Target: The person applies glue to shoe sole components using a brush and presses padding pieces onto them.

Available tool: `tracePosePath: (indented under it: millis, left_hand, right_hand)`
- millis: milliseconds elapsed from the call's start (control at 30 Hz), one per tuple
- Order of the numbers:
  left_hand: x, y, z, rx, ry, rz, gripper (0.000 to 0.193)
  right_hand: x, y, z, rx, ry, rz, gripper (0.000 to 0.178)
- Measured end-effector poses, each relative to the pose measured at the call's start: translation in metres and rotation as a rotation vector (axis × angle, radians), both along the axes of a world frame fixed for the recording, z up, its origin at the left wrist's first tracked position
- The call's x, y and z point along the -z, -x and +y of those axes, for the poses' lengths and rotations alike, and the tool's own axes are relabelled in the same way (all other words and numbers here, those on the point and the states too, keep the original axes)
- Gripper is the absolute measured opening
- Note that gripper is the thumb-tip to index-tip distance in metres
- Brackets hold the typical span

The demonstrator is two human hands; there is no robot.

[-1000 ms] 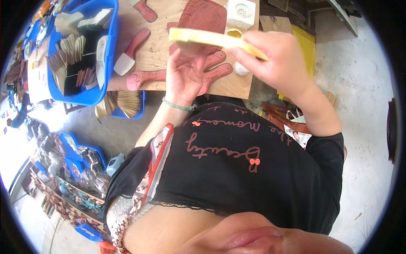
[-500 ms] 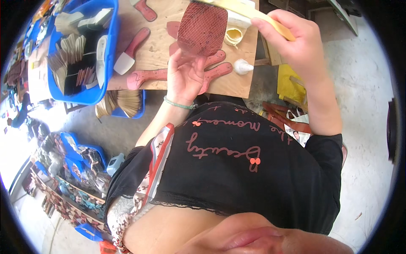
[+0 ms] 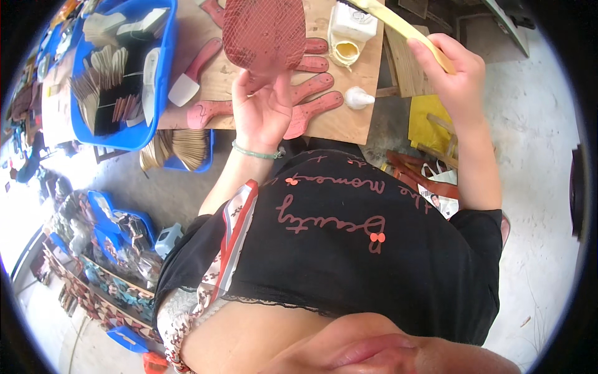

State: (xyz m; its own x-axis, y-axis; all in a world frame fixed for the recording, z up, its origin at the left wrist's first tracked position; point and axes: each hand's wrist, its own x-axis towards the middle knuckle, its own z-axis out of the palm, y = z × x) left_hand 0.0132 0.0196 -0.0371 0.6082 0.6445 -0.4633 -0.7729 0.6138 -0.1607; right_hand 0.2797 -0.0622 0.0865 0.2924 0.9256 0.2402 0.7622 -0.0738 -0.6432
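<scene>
My left hand (image 3: 265, 112) holds a rounded reddish-brown paddle-shaped piece (image 3: 265, 31) with a crosshatched surface, fingers curled at its lower end. In my right hand (image 3: 451, 71) is a brush (image 3: 405, 31) with a yellow handle, its dark head partly cut off at the top edge. Between the two stands a white container (image 3: 355, 26) with a yellow-rimmed opening. Several red handle-shaped pieces (image 3: 316, 88) lie on the wooden table (image 3: 339, 128) under and beside the paddle. A small white nozzle bottle (image 3: 357, 98) rests near the table's right edge.
At the left, a blue basket (image 3: 118, 144) holds stacks of pale and dark flat pieces. A red-handled piece with a white blade (image 3: 182, 90) lies beside it. Below the table sits another blue bin with tan slats (image 3: 190, 149). Yellow cloth (image 3: 427, 121) hangs at the right.
My left hand has shifted left with the paddle piece, uncovering more red pieces and the white container. The brush has moved right, away from the paddle.
</scene>
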Motion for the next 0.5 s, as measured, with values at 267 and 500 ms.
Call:
tracePosePath:
  millis: [267, 500]
  left_hand:
    - [-0.025, -0.007, -0.003, 0.116, -0.140, -0.210, 0.051]
    - [-0.023, -0.005, -0.003, 0.176, -0.115, -0.316, 0.057]
  right_hand:
    - [-0.001, -0.001, 0.007, -0.488, -0.132, -0.255, 0.023]
    - [0.002, 0.000, 0.012, -0.560, -0.182, -0.346, 0.025]
